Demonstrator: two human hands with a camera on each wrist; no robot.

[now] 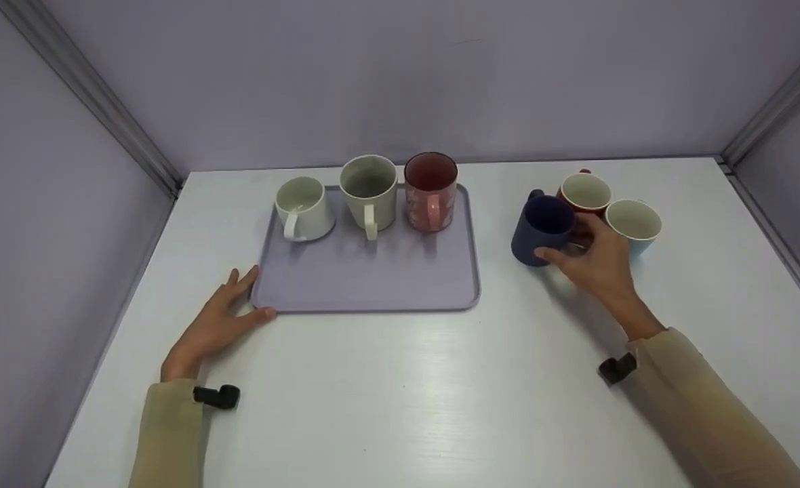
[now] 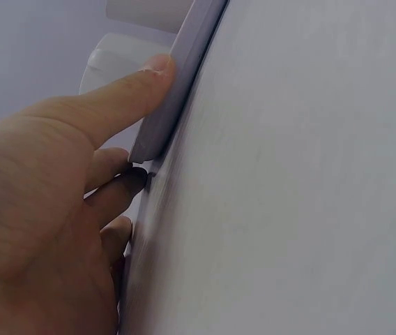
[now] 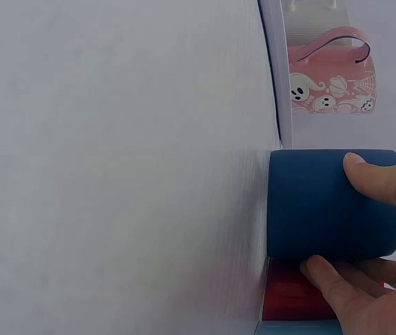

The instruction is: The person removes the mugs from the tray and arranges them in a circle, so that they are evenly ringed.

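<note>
My right hand (image 1: 600, 261) grips a dark blue mug (image 1: 534, 237) around its near and right sides, thumb in front, fingers behind. The mug's handle points to the back, and in the right wrist view its base is right at the table. Close behind my fingers stand a red mug (image 1: 585, 192) and a light blue mug (image 1: 634, 224), both white inside. On the left, my left hand (image 1: 217, 322) touches the near left corner of a lilac tray (image 1: 373, 285). Its thumb (image 2: 132, 98) lies along the tray's front rim, and the other fingers are spread by the left edge.
Along the tray's back stand a white mug (image 1: 305, 210), a taller cream mug (image 1: 359, 190) and a pink mug (image 1: 422, 193) with ghost drawings, handles turned toward me. A pale wall (image 1: 413, 81) rises behind the white table (image 1: 400, 400), with side walls left and right.
</note>
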